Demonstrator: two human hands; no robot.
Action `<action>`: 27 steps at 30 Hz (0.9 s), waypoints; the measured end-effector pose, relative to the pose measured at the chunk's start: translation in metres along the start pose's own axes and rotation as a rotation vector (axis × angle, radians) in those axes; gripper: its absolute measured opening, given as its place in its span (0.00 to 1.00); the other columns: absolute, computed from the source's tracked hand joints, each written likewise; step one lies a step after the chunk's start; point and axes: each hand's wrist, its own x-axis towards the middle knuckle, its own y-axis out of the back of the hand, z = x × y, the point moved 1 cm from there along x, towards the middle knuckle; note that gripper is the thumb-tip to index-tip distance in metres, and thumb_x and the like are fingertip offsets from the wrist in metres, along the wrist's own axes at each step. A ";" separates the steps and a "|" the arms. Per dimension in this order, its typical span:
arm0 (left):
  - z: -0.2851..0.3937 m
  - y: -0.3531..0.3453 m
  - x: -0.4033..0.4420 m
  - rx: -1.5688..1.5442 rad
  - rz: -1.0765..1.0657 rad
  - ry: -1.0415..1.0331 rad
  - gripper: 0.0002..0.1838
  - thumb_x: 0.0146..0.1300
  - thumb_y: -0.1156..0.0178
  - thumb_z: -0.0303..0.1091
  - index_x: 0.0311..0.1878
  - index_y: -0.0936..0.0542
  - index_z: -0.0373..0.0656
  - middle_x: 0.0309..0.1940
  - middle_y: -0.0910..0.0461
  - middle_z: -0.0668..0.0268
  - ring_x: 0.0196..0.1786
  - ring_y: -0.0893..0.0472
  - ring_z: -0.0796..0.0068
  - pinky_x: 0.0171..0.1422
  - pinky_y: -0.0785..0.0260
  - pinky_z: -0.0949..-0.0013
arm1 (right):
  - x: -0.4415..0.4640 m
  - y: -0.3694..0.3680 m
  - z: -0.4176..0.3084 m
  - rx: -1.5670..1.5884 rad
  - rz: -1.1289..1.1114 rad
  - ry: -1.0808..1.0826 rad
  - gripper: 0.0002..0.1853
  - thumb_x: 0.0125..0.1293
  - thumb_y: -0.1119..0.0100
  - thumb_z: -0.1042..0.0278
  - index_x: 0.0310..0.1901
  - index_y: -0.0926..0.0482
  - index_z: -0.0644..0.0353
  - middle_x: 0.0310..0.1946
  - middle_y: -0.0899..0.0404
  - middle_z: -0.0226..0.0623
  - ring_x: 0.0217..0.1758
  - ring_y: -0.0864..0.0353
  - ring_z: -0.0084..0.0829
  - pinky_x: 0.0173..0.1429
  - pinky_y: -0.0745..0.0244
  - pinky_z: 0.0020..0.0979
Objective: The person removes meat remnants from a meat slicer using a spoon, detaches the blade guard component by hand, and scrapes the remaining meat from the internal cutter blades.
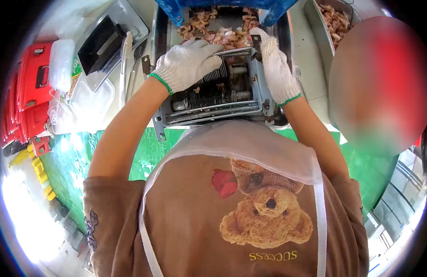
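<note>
A metal slicer blade frame, with rows of thin comb-like blades and rollers, lies in front of my body. My left hand, in a white knitted glove with a green cuff, holds its upper left side, the thumb across the top bar. Gloved the same way, my right hand is wrapped along the frame's right side, its fingers partly hidden. Small bits of meat cling among the blades. Just beyond the frame, pieces of sliced meat lie in a metal tray beneath a blue machine housing.
At the right stands a metal container of meat strips, near a blurred oval patch. To the left are a clear bin holding a black tray, a clear plastic tub and stacked red cases. The floor is green.
</note>
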 end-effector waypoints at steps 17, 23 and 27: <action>-0.044 0.012 0.001 -0.129 0.072 -0.105 0.18 0.72 0.44 0.45 0.58 0.19 0.47 0.45 0.17 0.52 0.47 0.16 0.51 0.57 0.25 0.52 | -0.008 0.013 -0.006 -0.494 0.078 0.183 0.25 0.80 0.64 0.56 0.67 0.28 0.61 0.62 0.23 0.54 0.68 0.25 0.47 0.72 0.32 0.36; -0.034 0.036 -0.034 -0.079 0.070 0.018 0.15 0.72 0.43 0.39 0.51 0.16 0.41 0.50 0.17 0.57 0.54 0.18 0.56 0.62 0.26 0.59 | -0.056 0.059 -0.002 -0.027 0.127 -0.050 0.23 0.82 0.63 0.60 0.67 0.31 0.67 0.62 0.26 0.51 0.67 0.24 0.45 0.69 0.26 0.46; -0.041 0.034 -0.038 -0.223 0.278 0.042 0.15 0.71 0.43 0.40 0.51 0.15 0.41 0.49 0.16 0.57 0.54 0.18 0.55 0.61 0.25 0.58 | -0.080 0.086 0.011 0.155 0.299 -0.152 0.26 0.82 0.58 0.50 0.61 0.24 0.67 0.55 0.20 0.47 0.61 0.20 0.39 0.63 0.22 0.43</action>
